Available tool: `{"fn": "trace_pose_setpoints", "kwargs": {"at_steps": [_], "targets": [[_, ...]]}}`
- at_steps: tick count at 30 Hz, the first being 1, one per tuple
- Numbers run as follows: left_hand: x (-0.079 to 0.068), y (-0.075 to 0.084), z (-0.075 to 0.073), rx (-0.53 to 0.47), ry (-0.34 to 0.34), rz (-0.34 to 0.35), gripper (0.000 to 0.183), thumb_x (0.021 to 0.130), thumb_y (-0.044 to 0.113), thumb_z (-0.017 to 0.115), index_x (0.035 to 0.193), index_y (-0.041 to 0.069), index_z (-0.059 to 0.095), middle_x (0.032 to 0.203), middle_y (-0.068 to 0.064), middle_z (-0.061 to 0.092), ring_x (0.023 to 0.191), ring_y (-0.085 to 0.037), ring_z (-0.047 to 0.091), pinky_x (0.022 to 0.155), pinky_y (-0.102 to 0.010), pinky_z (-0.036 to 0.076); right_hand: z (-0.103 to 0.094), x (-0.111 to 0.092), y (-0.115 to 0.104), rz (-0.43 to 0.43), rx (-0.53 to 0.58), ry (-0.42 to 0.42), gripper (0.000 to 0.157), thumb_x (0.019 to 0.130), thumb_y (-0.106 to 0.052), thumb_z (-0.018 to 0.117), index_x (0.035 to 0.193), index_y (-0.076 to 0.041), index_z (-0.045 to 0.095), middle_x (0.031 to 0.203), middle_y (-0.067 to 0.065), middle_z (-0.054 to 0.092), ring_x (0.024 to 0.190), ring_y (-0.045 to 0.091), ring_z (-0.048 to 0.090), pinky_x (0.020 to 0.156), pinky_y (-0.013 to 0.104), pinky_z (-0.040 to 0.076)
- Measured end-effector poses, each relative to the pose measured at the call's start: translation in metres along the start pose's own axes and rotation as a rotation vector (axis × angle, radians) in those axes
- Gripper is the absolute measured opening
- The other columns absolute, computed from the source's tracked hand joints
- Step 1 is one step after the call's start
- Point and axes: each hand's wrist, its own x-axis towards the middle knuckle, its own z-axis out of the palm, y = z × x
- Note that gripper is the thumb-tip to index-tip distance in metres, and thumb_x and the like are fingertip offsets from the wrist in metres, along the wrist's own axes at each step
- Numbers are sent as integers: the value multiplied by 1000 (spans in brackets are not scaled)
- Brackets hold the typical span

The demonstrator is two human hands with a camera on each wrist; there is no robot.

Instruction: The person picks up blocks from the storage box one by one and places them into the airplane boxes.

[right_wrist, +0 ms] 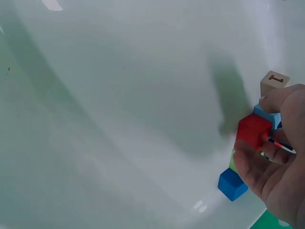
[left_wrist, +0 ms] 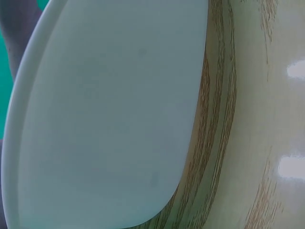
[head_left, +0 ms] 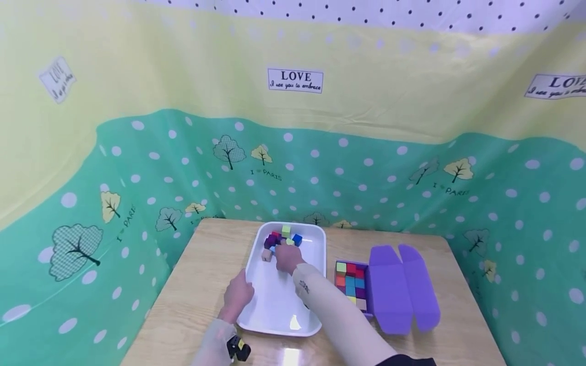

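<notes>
The likeliest trouble lies in the crowding at the tray's far end. In the lower right of the right wrist view, the right hand (right_wrist: 281, 152) has its fingers curled round a red cube (right_wrist: 254, 131), with the thumb beside a light blue cube (right_wrist: 267, 117); whether the red cube is lifted or rests on the tray, I cannot tell. Because its neighbours sit so close, the fingers could nudge the light blue cube or the wooden cube (right_wrist: 274, 82) out of place, and a loose pinch could let the red cube slip. The left hand (head_left: 239, 294), left of centre in the lower part of the head view, grips the rim of the white tray (head_left: 274, 305); a pull there could jolt the whole cluster.

The tray lies on the worktop (head_left: 183, 295) in the lower middle of the head view. All its visible cubes gather toward its upper end: besides those named, dark purple cubes (head_left: 270, 241), a lime green cube (head_left: 286, 231) and a dark blue cube (head_left: 297, 240), some partly hidden by the right hand. Right of the tray, a purple box (head_left: 370, 292) stands with its lid (head_left: 391, 295) folded out to the right. Inside are close-set cubes in lime, red, orange, blue, purple, yellow and bare wood.
</notes>
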Motion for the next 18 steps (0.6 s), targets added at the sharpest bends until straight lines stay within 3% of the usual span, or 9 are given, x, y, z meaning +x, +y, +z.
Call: {"fn": "trace_pose_setpoints", "kwargs": {"at_steps": [2,8,14,18], "targets": [[-2,1,0,1,-1,-7,44,89,5,56,132,-2,50,115,-27,62,93,-41,65,70,-53,55,2,-1,-1,18,-4,10,30,81,-21,73,110,-11,69,135,18,53,66,18,56,52,31,50],[-4,2,0,-1,6,-8,43,88,5,56,130,-2,52,113,-27,63,90,-39,65,68,-52,56,4,-2,2,49,-17,56,37,82,-19,75,117,-11,65,117,11,60,78,20,62,61,34,55],[-4,3,-2,8,16,-3,42,87,5,57,128,-1,53,110,-27,64,86,-40,66,65,-52,55,4,-1,7,65,1,87,18,89,-25,68,105,-15,67,95,5,61,73,16,61,60,31,54],[-3,2,-3,16,23,3,41,86,4,58,127,-2,54,107,-27,65,84,-41,65,64,-53,54,5,0,8,119,110,92,17,85,-24,71,96,-14,63,84,3,57,66,15,55,53,31,50]]}}
